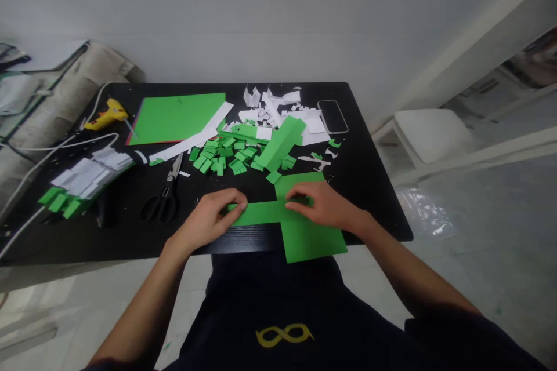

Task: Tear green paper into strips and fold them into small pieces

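A long green paper strip (259, 213) lies level near the front edge of the table. Thumb and fingers of my left hand (216, 213) pinch its left end. My right hand (317, 203) is closed at the strip's other end, fingertips pressed together, above a larger green paper sheet (311, 239). That sheet lies under the strip's right part and hangs slightly past the table edge. Just beyond my hands sits a heap of small folded green paper pieces (221, 153), with a wide green strip (281, 145) leaning over its right side.
Scissors (167, 194) lie left of my left hand. Farther left are stacked white and green folded papers (89, 177) and a yellow glue gun (108, 116) with a cord. Green sheets (178, 119), white scraps (272, 107) and a phone (333, 117) occupy the table's back.
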Demonstrator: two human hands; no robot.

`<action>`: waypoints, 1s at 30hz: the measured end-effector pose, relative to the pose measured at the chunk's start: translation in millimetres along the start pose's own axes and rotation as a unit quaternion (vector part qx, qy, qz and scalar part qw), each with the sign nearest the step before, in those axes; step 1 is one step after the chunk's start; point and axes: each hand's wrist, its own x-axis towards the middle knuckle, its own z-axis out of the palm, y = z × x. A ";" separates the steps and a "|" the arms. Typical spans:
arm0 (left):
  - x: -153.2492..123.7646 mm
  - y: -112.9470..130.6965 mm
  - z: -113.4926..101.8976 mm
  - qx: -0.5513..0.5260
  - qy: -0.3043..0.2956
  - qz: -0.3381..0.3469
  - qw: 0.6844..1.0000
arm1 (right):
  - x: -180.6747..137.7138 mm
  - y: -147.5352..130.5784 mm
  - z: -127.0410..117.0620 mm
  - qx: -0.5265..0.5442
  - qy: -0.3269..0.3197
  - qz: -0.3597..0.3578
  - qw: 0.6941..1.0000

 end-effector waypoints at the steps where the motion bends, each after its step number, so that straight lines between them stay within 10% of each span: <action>1: 0.2 0.4 -0.4 0.002 -0.002 -0.003 1.000 | 1.2 -0.7 2.6 -0.002 -0.005 -0.001 1.000; 17: 21.5 22.6 24.4 0.081 -0.063 0.078 0.992 | 11.6 -11.1 28.2 0.013 -0.027 0.001 1.000; 30: -14.9 -10.9 -31.5 0.005 -0.051 -0.057 0.997 | -9.1 8.8 -16.8 0.031 -0.013 0.064 0.997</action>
